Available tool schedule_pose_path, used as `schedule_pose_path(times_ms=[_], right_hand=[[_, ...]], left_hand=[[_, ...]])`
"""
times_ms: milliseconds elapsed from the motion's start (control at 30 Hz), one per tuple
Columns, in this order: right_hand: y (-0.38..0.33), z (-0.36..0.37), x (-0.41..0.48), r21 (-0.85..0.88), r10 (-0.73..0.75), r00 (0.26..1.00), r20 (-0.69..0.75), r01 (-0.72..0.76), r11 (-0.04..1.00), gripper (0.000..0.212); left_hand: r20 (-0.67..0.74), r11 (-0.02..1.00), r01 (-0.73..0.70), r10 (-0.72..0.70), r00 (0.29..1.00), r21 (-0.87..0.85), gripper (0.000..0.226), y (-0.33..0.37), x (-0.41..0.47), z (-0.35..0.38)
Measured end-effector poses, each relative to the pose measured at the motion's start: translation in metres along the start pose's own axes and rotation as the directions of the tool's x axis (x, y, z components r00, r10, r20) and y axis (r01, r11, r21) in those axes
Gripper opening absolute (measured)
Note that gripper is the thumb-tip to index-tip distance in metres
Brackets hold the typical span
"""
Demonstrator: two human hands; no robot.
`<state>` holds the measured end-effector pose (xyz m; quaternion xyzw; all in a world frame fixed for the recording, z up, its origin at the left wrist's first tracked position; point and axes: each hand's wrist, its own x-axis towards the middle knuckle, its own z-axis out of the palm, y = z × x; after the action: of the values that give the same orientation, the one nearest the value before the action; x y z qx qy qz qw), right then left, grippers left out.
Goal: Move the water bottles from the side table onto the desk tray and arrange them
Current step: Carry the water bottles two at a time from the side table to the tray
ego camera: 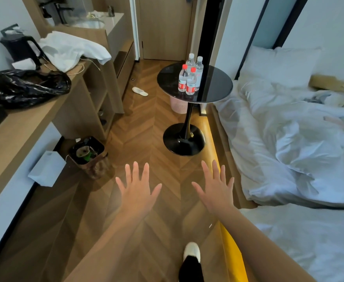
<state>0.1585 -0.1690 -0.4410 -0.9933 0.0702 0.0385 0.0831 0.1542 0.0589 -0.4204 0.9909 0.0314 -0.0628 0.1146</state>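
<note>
- An unmade bed (289,139) with white sheets and pillows filled the right side of the frame.
- A herringbone wooden floor (146,123) ran up the middle.
- A long wooden surface (24,123) ran along the left edge.
- The left hand (137,192) and right hand (216,192) were stretched out over the floor in the lower middle. They were apart from each other, backs up, fingers straight and spread, and held nothing.
- A round black surface (214,84) on a single stem stood in the upper middle, just beside the bed.
- A black plastic bag (24,86) lay on the long wooden surface at the left edge.
- A crumpled white cloth (71,49) was heaped at the upper left, beside a black kettle (18,47).
- A bin (89,155) stood on the floor at lower left, near a white paper bag (48,169).
- Four water bottles (190,77) stood upright in a tight cluster on the round black surface, well apart from both hands. The two in front had red caps and the two behind had white caps.
- A pink basket (178,106) sat on the floor under that surface.
- A white slipper (140,91) lay on the floor to the basket's left.
</note>
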Motion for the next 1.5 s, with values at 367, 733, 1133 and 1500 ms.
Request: schedule_pose_path(times_ms=[367,733,1133,1500], right_hand=[[0.055,-0.023,0.187,-0.016,-0.094,0.995,-0.025,0.093,0.996,0.075],[0.077,-0.055,0.31,0.008,-0.193,0.981,-0.023,0.194,0.981,0.073],[0.08,-0.053,0.439,0.01,-0.143,0.99,-0.005,0.143,0.99,0.071],[0.045,-0.086,0.622,0.01,-0.043,0.997,-0.058,0.044,0.999,0.072]], left_hand=[[-0.013,0.996,0.075,-0.076,0.997,-0.057,0.076,0.094,0.147,0.002],[-0.036,0.989,0.121,-0.124,0.992,-0.087,0.074,0.155,0.244,-0.01],[-0.044,0.986,0.069,-0.076,0.996,-0.149,0.074,0.174,0.396,-0.005],[-0.08,0.991,-0.029,0.019,0.997,-0.13,0.074,0.177,0.604,-0.052]])
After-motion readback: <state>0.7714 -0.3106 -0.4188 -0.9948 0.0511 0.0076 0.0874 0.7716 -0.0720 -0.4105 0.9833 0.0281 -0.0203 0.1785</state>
